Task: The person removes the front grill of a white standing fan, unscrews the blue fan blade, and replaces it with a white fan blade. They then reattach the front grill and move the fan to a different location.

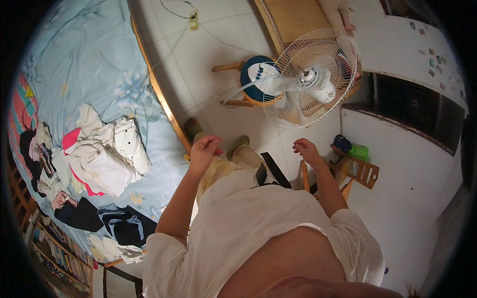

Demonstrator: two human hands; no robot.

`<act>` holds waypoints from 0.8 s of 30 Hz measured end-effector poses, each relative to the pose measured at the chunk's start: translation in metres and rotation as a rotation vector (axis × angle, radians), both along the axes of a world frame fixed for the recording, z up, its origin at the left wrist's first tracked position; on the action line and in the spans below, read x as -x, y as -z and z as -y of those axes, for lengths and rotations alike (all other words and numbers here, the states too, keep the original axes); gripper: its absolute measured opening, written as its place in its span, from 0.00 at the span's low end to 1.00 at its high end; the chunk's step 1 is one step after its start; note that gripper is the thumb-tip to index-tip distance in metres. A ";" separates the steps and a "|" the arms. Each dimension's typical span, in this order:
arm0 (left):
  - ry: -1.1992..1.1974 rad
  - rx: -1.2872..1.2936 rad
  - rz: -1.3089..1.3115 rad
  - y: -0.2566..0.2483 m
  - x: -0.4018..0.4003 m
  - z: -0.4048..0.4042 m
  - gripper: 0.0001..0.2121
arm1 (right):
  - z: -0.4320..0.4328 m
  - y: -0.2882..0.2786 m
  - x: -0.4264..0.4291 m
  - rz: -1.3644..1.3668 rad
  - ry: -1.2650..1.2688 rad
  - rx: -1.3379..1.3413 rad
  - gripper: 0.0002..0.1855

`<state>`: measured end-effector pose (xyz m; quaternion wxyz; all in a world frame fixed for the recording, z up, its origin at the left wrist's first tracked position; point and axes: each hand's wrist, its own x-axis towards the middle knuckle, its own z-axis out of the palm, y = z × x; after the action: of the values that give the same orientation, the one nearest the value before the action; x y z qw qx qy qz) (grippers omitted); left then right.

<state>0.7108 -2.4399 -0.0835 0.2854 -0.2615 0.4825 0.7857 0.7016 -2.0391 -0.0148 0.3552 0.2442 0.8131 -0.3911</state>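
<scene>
My left hand point(207, 148) is in mid-air by the near wooden edge of the bed, its fingers loosely curled and apart, holding nothing. Farther right, my right hand point(307, 150) hangs over the tiled floor, also empty with bent fingers. Nearest to the left hand on the bed is a pile of white clothes point(108, 156) with bright pink parts; a folded white garment with dark buttons point(129, 142) lies at its right. Dark folded clothes point(128, 225) and a black garment point(80, 215) lie closer to me on the light blue flowered bedsheet point(100, 70).
A white-caged electric fan point(309, 78) stands ahead, beside a round blue-topped stool point(257, 72). Cables run across the floor to a power strip point(193, 20). Another person's bare limb point(337, 15) shows on the mat-covered bed point(288, 20). A wooden chair point(359, 173) stands right.
</scene>
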 end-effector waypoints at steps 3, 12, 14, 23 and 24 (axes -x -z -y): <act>0.009 -0.001 -0.005 0.006 -0.001 0.002 0.07 | 0.004 -0.002 -0.002 0.023 0.031 -0.005 0.08; 0.021 0.012 0.009 0.004 0.002 0.006 0.07 | 0.023 -0.015 -0.003 0.045 0.030 -0.076 0.09; 0.024 0.003 -0.015 0.005 0.002 0.006 0.07 | 0.017 -0.011 -0.006 0.042 0.050 -0.076 0.09; 0.058 -0.001 0.001 0.005 0.002 0.004 0.07 | 0.014 -0.008 -0.013 0.062 0.028 -0.093 0.10; 0.060 0.003 0.001 0.005 0.003 0.004 0.07 | 0.014 -0.007 -0.014 0.064 0.027 -0.092 0.10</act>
<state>0.7082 -2.4440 -0.0881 0.3086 -0.2479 0.4914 0.7758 0.7153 -2.0526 -0.0075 0.3642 0.2836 0.8152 -0.3499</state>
